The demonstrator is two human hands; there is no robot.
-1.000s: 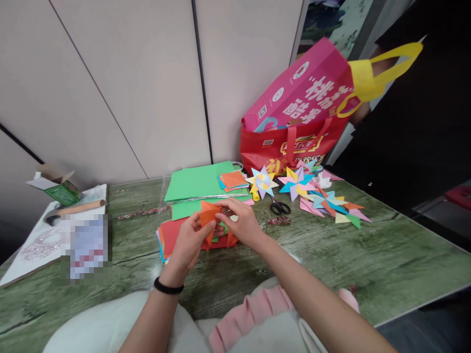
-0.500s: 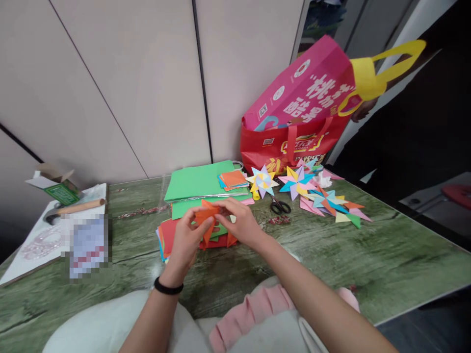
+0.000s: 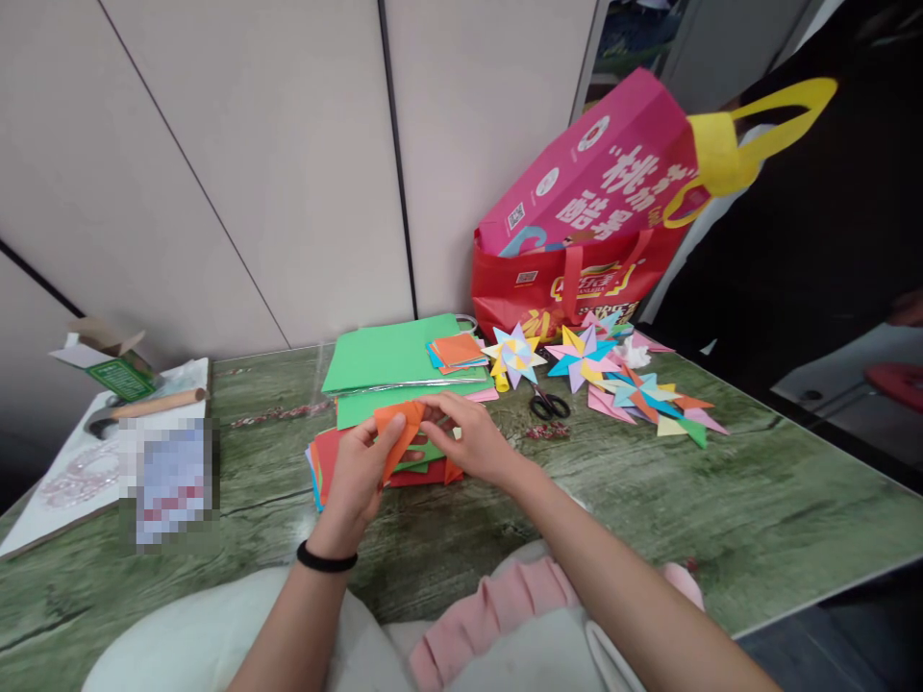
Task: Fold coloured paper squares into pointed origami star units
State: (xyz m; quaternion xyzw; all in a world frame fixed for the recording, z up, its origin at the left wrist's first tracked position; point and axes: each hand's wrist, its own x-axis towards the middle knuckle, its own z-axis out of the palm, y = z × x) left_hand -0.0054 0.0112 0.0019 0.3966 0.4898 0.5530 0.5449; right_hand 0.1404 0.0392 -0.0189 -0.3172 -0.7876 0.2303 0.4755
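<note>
The folded orange paper piece [image 3: 395, 434] is raised above the stacked coloured paper sheets [image 3: 333, 463], its long axis slanting from upper right down to lower left, a narrow tip lowest. The left hand [image 3: 362, 463] pinches it between thumb and fingers; the right hand [image 3: 465, 437] has its fingertips at the upper right edge, though its grip there seems partly hidden. Beyond lie green paper sheets [image 3: 389, 354]; to the right, black-handled scissors [image 3: 549, 406] and multicoloured folded paper stars [image 3: 583, 358].
</note>
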